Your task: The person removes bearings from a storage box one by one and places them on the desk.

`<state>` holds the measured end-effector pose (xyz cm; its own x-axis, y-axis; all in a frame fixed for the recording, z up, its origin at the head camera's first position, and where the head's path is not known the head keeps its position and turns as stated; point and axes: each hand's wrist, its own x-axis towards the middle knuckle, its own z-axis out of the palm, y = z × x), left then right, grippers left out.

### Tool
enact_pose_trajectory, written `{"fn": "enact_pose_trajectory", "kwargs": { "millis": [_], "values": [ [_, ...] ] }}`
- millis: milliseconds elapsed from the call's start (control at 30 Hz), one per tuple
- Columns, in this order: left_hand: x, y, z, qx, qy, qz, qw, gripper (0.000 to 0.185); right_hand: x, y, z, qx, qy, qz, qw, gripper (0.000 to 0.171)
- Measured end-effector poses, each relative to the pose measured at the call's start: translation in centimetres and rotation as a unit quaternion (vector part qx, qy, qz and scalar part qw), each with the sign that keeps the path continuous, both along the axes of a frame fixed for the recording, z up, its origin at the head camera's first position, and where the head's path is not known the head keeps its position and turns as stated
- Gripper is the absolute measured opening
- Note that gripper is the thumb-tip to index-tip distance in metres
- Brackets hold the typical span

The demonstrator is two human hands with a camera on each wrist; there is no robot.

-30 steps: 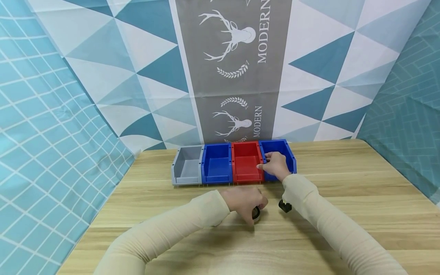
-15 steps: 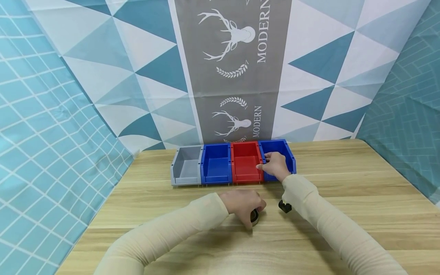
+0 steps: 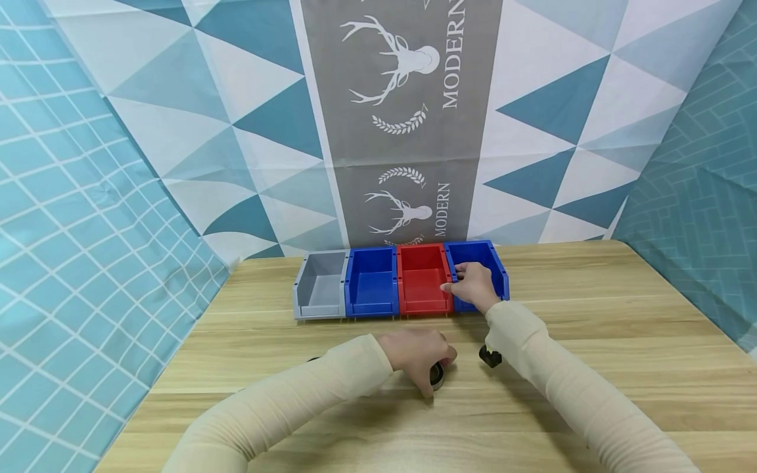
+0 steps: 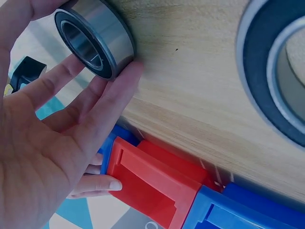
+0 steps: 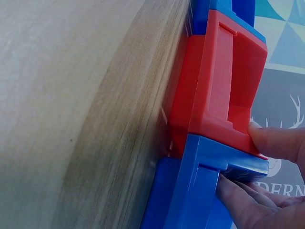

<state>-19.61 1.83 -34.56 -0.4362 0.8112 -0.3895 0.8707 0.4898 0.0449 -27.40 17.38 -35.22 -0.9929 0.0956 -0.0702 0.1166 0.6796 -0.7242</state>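
Observation:
In the head view my left hand (image 3: 418, 358) is low over the table, its thumb and fingers around a ball bearing (image 3: 436, 374). The left wrist view shows this bearing (image 4: 95, 40) as a steel ring with a black seal, tilted against the fingers. A second bearing (image 4: 269, 71) lies at that view's right edge. Up at the bins, my right hand (image 3: 475, 284) pinches the adjoining side walls of the red bin (image 3: 422, 304) and the right-hand blue bin (image 3: 501, 269). Its thumb is on the red side and its fingers on the blue side, as the right wrist view shows.
Left of the red bin stand another blue bin (image 3: 372, 307) and a grey bin (image 3: 322, 310), all in one row. A small black object (image 3: 489, 356) shows beside the right sleeve. A dark edge (image 3: 313, 359) peeks out behind the left sleeve. Patterned cloth rises behind the table (image 3: 591, 289).
My left hand has shifted slightly left and toward me with the bearing. A dark edge now shows behind the left sleeve. The right hand stays at the bin walls.

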Motion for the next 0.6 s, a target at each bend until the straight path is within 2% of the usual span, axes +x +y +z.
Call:
{"fn": "enact_pose_trajectory", "kwargs": {
  "millis": [333,600],
  "values": [
    [-0.09,-0.15,-0.01,-0.001,0.001,0.007,1.0,0.04,-0.14,-0.14,-0.02,0.004,0.004,0.007,1.0,0.061],
    [0.29,-0.32,-0.09,-0.002,0.006,0.035,0.9994,0.04,0.33,-0.14,-0.23,0.016,0.013,0.013,1.0,0.06]
  ]
}}
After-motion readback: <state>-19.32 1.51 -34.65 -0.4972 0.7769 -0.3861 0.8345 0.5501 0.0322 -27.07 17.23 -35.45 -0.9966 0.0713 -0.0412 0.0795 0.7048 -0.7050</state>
